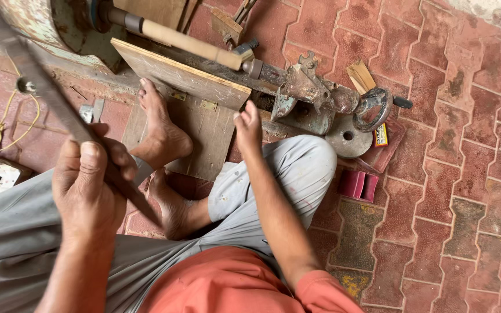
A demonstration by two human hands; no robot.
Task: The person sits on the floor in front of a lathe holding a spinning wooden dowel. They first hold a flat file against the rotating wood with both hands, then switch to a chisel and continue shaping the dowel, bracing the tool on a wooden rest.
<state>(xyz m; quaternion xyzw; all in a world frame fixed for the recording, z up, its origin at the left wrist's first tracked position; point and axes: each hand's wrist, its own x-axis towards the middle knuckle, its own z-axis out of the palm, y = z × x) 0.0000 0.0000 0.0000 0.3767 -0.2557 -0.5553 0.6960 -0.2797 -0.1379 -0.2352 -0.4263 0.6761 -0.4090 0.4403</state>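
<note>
Red paver floor, low lathe (297,87) ahead. Left hand (91,185), fingers wrapped round a long flat tool (59,107), near the wooden spindle (189,42). Right hand (248,124), fingers apparently together, beside the tailstock. Brace tool firmly.

The long blade (53,101) looked dull grey metal, the rod (189,42) smooth pale wood, the clamp (314,93) rusty, the floor (453,174) rough brick.

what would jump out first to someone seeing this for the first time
Likely the left hand in the near left foreground, gripping a long dark metal blade that slants up to the top left corner. Next, the pale wooden rod mounted on the rusty lathe at top centre, with the right hand just below it.
</note>
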